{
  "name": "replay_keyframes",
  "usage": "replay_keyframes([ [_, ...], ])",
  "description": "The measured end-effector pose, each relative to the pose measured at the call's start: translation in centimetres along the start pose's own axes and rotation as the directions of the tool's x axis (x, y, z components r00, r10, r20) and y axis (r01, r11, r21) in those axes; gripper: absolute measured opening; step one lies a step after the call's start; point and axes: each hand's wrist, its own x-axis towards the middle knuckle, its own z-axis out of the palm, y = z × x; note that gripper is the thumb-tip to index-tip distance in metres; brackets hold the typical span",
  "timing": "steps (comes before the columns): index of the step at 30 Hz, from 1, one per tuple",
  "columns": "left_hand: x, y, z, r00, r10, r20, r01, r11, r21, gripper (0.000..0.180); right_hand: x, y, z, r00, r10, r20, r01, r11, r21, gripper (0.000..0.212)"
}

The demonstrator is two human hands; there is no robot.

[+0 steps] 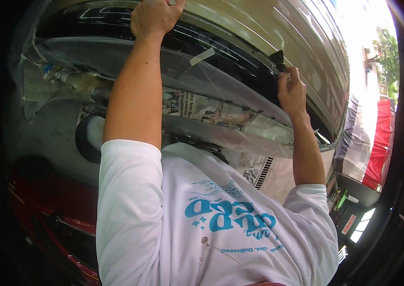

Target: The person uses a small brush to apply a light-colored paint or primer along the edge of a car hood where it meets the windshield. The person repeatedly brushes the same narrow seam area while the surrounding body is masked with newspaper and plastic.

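Observation:
My right hand [292,93] is closed around a small black scraper [277,58] with a flared, flat blade. The blade lies at the seam between the vehicle's gold-olive roof panel [240,24] and its glossy black glass [230,66]. At the top of the view, my left hand [156,18] is closed over the same seam, farther left. Something pale shows between its fingers, cut off by the picture's edge, and I cannot make out what it is. A short strip of masking tape [202,56] sticks to the glass edge between my two hands.
Clear plastic film [92,52] and newspaper [206,107] cover the vehicle below the glass. A dark red car [54,209] stands at the lower left. To the right hang red sheeting [378,143] and dark sheeting; a floor drain grate [264,172] lies below.

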Motion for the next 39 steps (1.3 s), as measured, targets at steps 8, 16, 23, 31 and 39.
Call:
replay_keyframes([
  [8, 0.3, -0.5, 0.8, 0.998, 0.045, -0.041, -0.043, 0.998, 0.042, 0.033, 0.6, 1.7, 2.2, 0.965, -0.255, -0.063, 0.24, 0.953, -0.183, 0.029],
  [16, 0.1, -0.2, 0.9, 0.999, 0.041, -0.034, -0.039, 0.998, 0.048, 0.032, 1.2, 2.4, 3.0, 0.948, -0.294, -0.121, 0.27, 0.946, -0.18, 0.03],
  [23, -0.2, -0.3, 1.0, 0.997, 0.052, -0.057, -0.05, 0.998, 0.037, 0.032, 1.3, 2.0, 1.8, 0.988, -0.155, -0.016, 0.154, 0.986, -0.07, 0.037],
  [31, -0.3, -0.6, 1.6, 0.992, 0.103, -0.071, -0.099, 0.994, 0.049, 0.033, 1.8, 3.0, 2.5, 0.961, -0.269, -0.063, 0.254, 0.951, -0.177, 0.038],
  [39, 0.0, -0.4, 2.6, 0.989, 0.106, -0.102, -0.1, 0.993, 0.07, 0.034, 3.0, 3.1, 3.6, 0.914, -0.378, -0.143, 0.352, 0.919, -0.179, 0.032],
])
